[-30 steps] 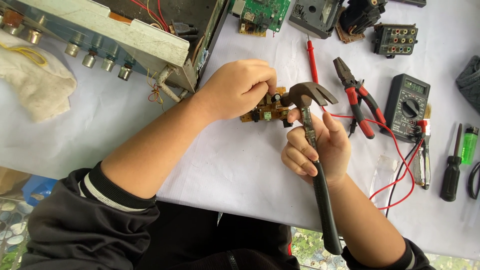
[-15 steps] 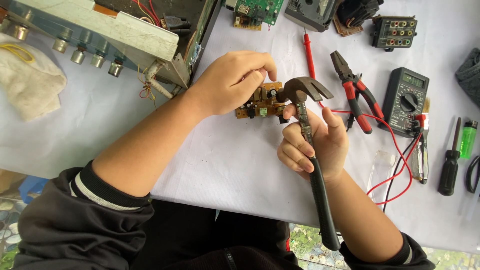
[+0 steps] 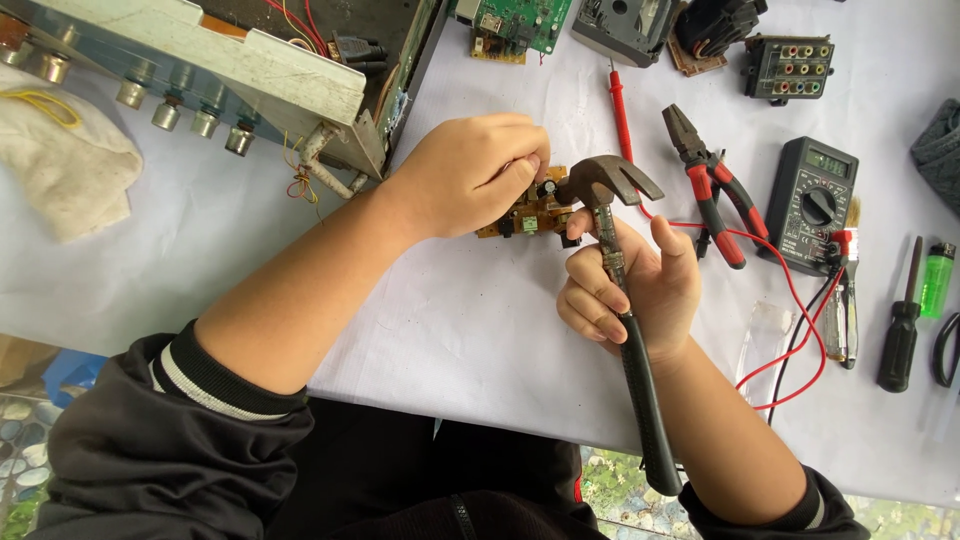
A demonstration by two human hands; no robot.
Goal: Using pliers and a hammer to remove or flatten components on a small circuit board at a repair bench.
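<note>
My left hand (image 3: pixel 470 175) is curled over the small brown circuit board (image 3: pixel 528 210), fingers pinched shut on its upper edge near a dark round component, pinning it to the white table cover (image 3: pixel 450 330). My right hand (image 3: pixel 630 290) grips the claw hammer (image 3: pixel 612 240) high on the shaft, just under the head, fingers wrapped part-way round with the thumb lifted free; the black rubber handle hangs down past my wrist toward my lap. The hammer head lies right against the board's right end, claw pointing away to the right; I cannot tell whether steel actually touches the board. The step in hand looks like working a part loose from the board with the hammer, choked up for control rather than swing. Judging by that, the next move calls for a short, light stroke or pry with the board kept flat, and my left fingertips kept out from under the head. They sit very close to it. Around me: an opened metal chassis (image 3: pixel 250 70) with knobs to the upper left, a cloth (image 3: pixel 60 170) at far left, red-handled pliers (image 3: pixel 710 185), a multimeter (image 3: pixel 812 205) with red lead (image 3: pixel 622 115), a screwdriver (image 3: pixel 902 325), a green lighter (image 3: pixel 937 280), and a green circuit board (image 3: pixel 515 20) up top.
</note>
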